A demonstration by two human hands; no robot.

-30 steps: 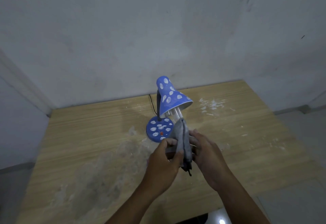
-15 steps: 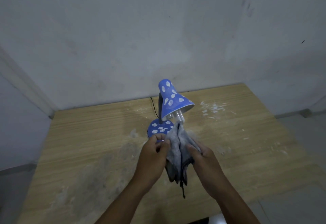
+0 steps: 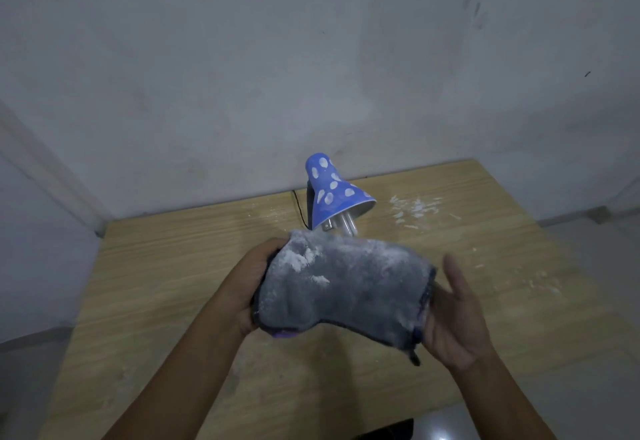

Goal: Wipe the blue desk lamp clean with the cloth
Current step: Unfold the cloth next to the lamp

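The blue desk lamp (image 3: 331,194), with white spots and a bulb showing under its shade, stands at the back middle of the wooden table (image 3: 173,266). Its base is hidden behind the cloth. A grey cloth (image 3: 343,287), dusted with white powder, is spread out flat in front of the lamp, above the table. My left hand (image 3: 251,280) grips the cloth's left edge. My right hand (image 3: 453,315) holds its right edge from underneath, thumb raised and fingers partly open.
White powder (image 3: 414,209) is scattered on the table right of the lamp, with smears across the front left. The lamp's black cord (image 3: 298,207) runs toward the grey wall (image 3: 311,58) behind. The table's edges drop to the floor left and right.
The cloth was bunched between both hands. Now the hands have moved apart and the cloth is opened out wide, covering the lamp's base from view.
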